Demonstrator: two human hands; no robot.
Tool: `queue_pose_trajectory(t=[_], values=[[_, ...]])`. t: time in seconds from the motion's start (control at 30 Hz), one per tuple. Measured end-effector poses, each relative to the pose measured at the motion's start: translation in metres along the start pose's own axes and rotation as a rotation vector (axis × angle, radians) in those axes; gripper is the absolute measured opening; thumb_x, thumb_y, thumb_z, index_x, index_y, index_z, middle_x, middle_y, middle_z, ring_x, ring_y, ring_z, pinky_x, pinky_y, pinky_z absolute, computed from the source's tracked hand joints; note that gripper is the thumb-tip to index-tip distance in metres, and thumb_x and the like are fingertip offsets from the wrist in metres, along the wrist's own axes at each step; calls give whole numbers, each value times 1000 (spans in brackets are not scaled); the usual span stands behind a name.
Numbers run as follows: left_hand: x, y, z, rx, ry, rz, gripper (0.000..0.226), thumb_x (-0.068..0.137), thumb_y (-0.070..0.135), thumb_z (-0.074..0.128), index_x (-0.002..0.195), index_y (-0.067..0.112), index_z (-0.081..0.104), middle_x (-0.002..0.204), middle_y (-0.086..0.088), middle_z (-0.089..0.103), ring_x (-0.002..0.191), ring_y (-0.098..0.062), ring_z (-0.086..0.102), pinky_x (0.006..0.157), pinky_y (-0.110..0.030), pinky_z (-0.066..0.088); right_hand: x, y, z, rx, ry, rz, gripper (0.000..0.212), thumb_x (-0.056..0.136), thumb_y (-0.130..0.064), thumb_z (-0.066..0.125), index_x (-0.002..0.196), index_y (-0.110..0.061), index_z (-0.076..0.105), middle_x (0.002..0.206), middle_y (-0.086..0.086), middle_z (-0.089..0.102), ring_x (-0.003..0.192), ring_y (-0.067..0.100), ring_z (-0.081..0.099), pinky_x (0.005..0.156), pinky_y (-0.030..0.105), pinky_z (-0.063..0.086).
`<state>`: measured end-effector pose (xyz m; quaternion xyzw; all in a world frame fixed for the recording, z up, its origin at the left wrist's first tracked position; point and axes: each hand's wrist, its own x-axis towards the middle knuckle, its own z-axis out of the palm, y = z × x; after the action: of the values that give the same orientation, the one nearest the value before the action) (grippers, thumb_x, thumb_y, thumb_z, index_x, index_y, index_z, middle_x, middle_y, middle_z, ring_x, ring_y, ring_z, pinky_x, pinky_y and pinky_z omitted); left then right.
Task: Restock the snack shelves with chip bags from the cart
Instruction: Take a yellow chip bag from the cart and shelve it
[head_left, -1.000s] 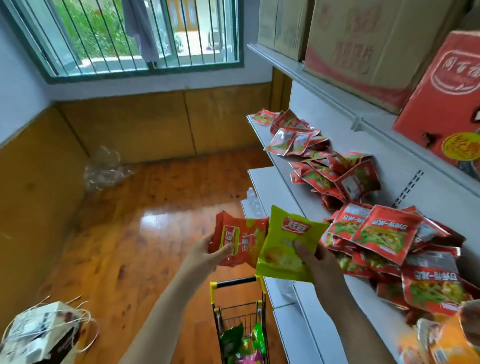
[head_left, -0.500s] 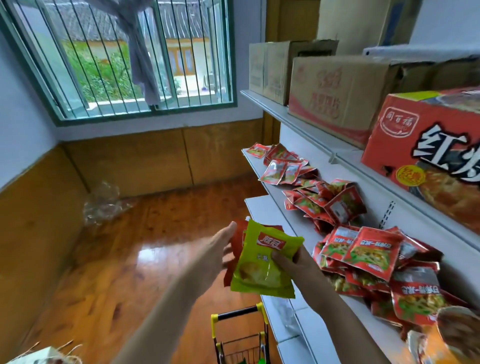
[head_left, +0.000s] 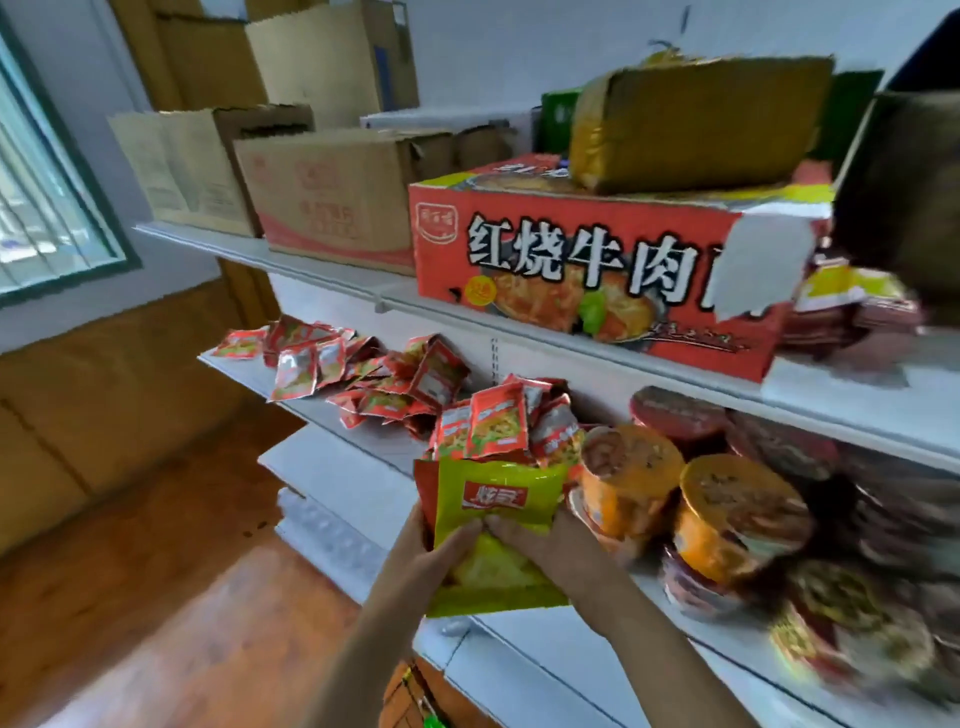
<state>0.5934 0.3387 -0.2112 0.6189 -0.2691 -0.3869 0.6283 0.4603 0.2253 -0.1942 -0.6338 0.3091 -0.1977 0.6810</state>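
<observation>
Where shelves (head_left: 524, 639) stand, wooden floor (head_left: 156, 597).

Two hands (head_left: 436, 558), two chip bags (head_left: 498, 519), one red noodle carton (head_left: 597, 270)

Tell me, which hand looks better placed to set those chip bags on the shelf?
Probably the right hand. It grips the green chip bag on the side nearer the shelf, close to the instant-noodle bowls. The left hand holds the aisle side, with the orange bag behind.
</observation>
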Motion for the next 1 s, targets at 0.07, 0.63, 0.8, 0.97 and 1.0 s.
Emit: queue_pose_trajectory(t=[0.07, 0.63, 0.8, 0.97, 1.0], values=[[-4, -5, 37, 41, -114, 19, 53, 74, 44, 82, 120, 31, 61, 107, 7, 76, 97, -14, 73, 80, -30, 59, -33, 7, -29, 20, 169, -25, 20, 81, -34, 78, 95, -38, 63, 92, -27, 67, 77, -16, 63, 65, 7, 49], [-178, -63, 469, 260, -825, 37, 21, 91, 34, 66, 112, 31, 65, 97, 16, 76, 88, 1, 70, 75, -19, 51, -408, 73, -313, 118, 1085, -45, 23, 86, -30, 73, 105, -25, 61, 89, -9, 72, 70, -10, 67, 59, 7, 47], [-248, -94, 601, 252, -961, -19, 27, 88, 42, 70, 111, 30, 67, 101, 8, 77, 90, -9, 73, 85, -35, 56, -512, 100, -397, 80, 1217, -21, 38, 82, -37, 76, 115, -26, 63, 104, -7, 76, 96, 10, 72, 85, 31, 57], [-309, -126, 708, 216, -1061, -134, 24, 97, 40, 54, 112, 25, 66, 105, 3, 76, 98, -16, 72, 90, -37, 53, -595, 127, -472, 95, 1308, 32, 45, 80, -50, 75, 116, -26, 62, 107, -9, 75, 98, 10, 71, 91, 38, 56], [-318, -131, 727, 221, -1068, -155, 26, 98, 43, 51, 112, 26, 66, 106, 4, 75, 100, -16, 70, 93, -37, 52, -608, 132, -486, 101, 1319, 52, 44, 81, -50, 74, 116, -25, 63, 105, -10, 75, 97, 8, 71, 91, 37, 56]])
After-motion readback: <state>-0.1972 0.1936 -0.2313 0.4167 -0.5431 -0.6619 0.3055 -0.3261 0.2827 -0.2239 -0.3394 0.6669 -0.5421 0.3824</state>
